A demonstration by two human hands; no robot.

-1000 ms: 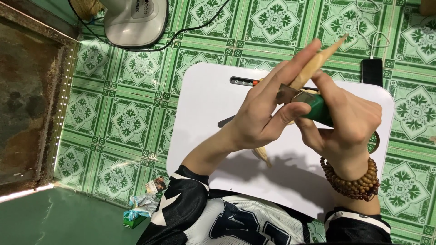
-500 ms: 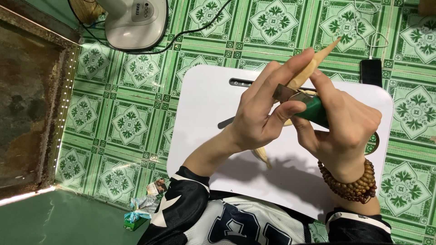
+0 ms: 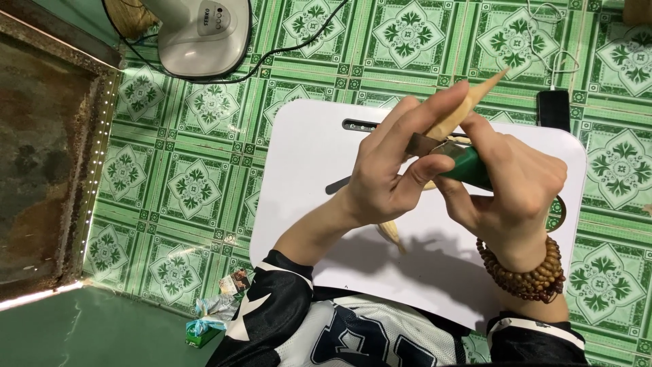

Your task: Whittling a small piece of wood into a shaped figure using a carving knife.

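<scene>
Over the white tabletop (image 3: 305,170), the left hand (image 3: 394,173) has its grip clamped on a pale pointed stick (image 3: 468,102), fingers lying along it. The right hand (image 3: 516,183) is closed on a green-handled knife (image 3: 462,162), its blade against the stick. Since a second ago, both hands sit much as they did, the stick's tip still slanting away from the tabletop toward the phone (image 3: 553,109). A fan base (image 3: 204,34) stands beyond the tabletop.
</scene>
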